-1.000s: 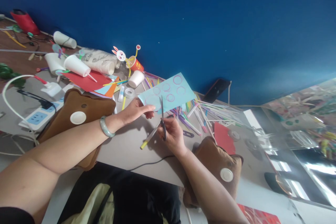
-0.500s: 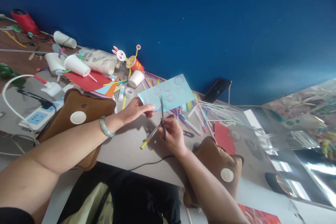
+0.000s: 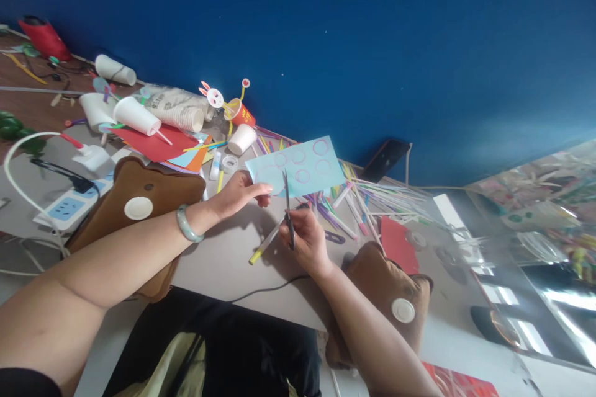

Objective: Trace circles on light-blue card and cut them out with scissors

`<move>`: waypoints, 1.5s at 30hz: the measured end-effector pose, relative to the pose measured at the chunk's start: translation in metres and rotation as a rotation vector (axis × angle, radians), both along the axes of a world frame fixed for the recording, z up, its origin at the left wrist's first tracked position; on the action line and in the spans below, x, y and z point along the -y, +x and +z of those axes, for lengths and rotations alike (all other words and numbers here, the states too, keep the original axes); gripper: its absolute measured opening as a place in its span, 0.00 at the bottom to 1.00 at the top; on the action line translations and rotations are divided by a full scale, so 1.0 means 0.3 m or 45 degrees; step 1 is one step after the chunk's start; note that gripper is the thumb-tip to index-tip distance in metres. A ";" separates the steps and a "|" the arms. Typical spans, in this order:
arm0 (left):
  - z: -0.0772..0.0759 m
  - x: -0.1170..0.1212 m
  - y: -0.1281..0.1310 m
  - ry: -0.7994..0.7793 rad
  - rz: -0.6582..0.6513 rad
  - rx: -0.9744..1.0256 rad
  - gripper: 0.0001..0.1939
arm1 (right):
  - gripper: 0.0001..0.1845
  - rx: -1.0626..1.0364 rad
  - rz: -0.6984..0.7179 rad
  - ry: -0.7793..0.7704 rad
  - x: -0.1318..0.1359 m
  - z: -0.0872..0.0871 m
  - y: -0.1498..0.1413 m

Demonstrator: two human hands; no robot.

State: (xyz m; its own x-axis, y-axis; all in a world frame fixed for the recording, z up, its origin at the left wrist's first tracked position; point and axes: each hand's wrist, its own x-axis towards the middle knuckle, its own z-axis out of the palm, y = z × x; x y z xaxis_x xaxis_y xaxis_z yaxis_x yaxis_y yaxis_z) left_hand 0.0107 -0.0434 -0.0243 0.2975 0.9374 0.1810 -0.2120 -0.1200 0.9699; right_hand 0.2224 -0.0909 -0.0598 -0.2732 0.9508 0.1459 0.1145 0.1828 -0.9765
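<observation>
A light blue sheet of paper [image 3: 313, 169] with several pink circles drawn on it is held up above the table. My left hand [image 3: 246, 192] pinches its lower left corner, thumb on top. In my right hand [image 3: 305, 237] is a pair of scissors [image 3: 287, 198], the fingers closed around the dark handles. The blades point up and cross the paper's lower edge near the left-hand circles. Whether the blades have cut in there is too small to tell. A marker with a yellow end [image 3: 263, 248] lies on the table below the paper.
Brown cushion-like warmers lie at left [image 3: 139, 186] and right [image 3: 382, 291]. Behind are paper cups [image 3: 137, 115], a tape roll [image 3: 230, 164], coloured paper [image 3: 156, 142] and scattered sticks [image 3: 395, 195]. A power strip [image 3: 65, 208] sits far left; a blue wall [image 3: 326, 43] rises behind.
The paper's right end has dipped slightly lower and shifted a little to the right. Both hands and the scissors stay in nearly the same place.
</observation>
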 end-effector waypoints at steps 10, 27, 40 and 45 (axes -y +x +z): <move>-0.007 -0.004 0.001 -0.047 0.008 0.029 0.11 | 0.22 0.002 0.003 -0.034 0.004 -0.001 0.003; -0.019 -0.002 0.012 -0.012 0.032 0.011 0.15 | 0.23 0.015 0.013 -0.038 0.008 0.011 -0.006; 0.000 0.009 0.008 0.015 -0.019 -0.094 0.12 | 0.22 0.004 0.033 0.037 0.009 0.029 -0.012; 0.008 0.014 0.008 0.001 -0.034 -0.118 0.12 | 0.22 0.036 0.010 0.072 0.008 0.026 -0.012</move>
